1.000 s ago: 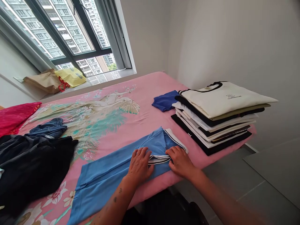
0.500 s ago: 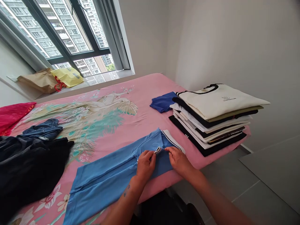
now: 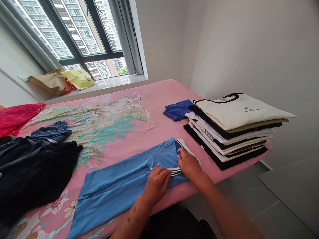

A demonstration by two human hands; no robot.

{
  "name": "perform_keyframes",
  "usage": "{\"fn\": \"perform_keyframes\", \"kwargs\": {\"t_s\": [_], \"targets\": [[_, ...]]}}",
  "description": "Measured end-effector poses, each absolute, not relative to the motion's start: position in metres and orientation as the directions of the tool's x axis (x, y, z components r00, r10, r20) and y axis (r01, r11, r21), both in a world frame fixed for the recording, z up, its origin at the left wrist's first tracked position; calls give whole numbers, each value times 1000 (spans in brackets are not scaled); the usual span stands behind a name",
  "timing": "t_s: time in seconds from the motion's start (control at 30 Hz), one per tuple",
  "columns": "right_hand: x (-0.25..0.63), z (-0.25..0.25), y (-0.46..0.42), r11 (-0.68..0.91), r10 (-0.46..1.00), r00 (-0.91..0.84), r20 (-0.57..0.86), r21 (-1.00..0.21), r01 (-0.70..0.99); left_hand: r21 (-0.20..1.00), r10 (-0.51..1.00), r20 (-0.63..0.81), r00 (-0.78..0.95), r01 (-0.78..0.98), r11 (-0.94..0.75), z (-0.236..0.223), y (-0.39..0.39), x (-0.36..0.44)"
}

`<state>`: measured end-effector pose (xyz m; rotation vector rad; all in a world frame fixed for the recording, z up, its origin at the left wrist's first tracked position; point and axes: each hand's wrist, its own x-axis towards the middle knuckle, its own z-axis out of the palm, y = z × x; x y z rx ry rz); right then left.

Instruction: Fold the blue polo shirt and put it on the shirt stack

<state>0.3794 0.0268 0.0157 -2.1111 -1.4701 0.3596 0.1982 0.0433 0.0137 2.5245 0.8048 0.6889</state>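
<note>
A pair of light blue trousers lies on the bed, folded lengthwise with the legs towards the lower left. Its white waistband with a dark stripe shows at the right end. A striped white-and-black edge lies across the cloth between my hands. My left hand has its fingers closed at the left end of this edge, thumb alongside. Laid on the upper part of the trousers near the waistband, my right hand has its fingers slightly apart, touching the fabric.
A tall stack of folded shirts stands on the bed's right corner, with a folded dark blue garment beside it. Loose black clothing and jeans lie at left on the pink bedsheet. Bags sit by the window.
The striped edge, raised and bunched in my left fingers before, now lies flatter across the cloth. My right hand has opened from a pinch and shifted slightly up. The view has turned slightly left.
</note>
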Motion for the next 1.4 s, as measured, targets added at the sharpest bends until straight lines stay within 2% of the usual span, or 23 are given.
{"fn": "perform_keyframes", "kwargs": {"t_s": [0.1, 0.17, 0.27, 0.37, 0.43, 0.53, 0.67, 0.77, 0.83, 0.93, 1.03, 1.13, 1.23, 1.3, 1.4], "targets": [[364, 30, 37, -60, 939, 247, 239, -594, 802, 426, 713, 361, 601, 574, -699, 10, 67, 198], [351, 26, 51, 22, 937, 186, 296, -582, 813, 350, 807, 281, 520, 727, -591, 3, 80, 197], [337, -5, 66, -23, 968, 137, 210, -469, 883, 297, 892, 85, 445, 843, -449, -8, 85, 190], [331, -41, 68, -38, 977, 108, 185, -347, 937, 374, 875, -8, 485, 813, -447, -12, 79, 175], [332, -58, 67, -28, 974, 93, 205, -300, 953, 422, 883, 30, 468, 795, -435, -9, 74, 157], [335, -70, 65, -24, 973, 78, 219, -238, 971, 409, 947, 152, 283, 855, -321, -4, 67, 107], [337, -71, 64, -25, 969, 75, 235, -205, 978, 272, 961, 260, -95, 962, 21, -7, 52, -1], [323, -54, 62, -69, 942, 155, 299, -277, 958, 227, 927, 259, -272, 950, 216, -19, 37, -81], [296, -32, 58, 18, 917, 131, 376, -368, 929, 302, 928, 262, -267, 935, 184, -26, 27, -119], [231, 3, 47, 342, 889, -114, 443, -479, 808, 427, 940, 285, -190, 903, 53, -34, 16, -152], [152, 21, 39, 512, 857, -349, 380, -542, 666, 378, 968, 247, -33, 924, -65, -36, 7, -166], [87, 16, 45, 533, 841, -458, 288, -584, 612, 270, 977, 175, 119, 949, -163, -35, -1, -174], [47, -7, 61, 501, 858, -451, 248, -602, 622, 205, 981, 127, 145, 964, -169, -35, -7, -174], [33, -25, 70, 481, 871, -424, 247, -597, 642, 171, 989, 105, 102, 978, -119, -35, -8, -168], [25, -46, 74, 464, 886, -372, 277, -564, 683, 130, 993, 102, -65, 990, 51, -37, -1, -151]]}}
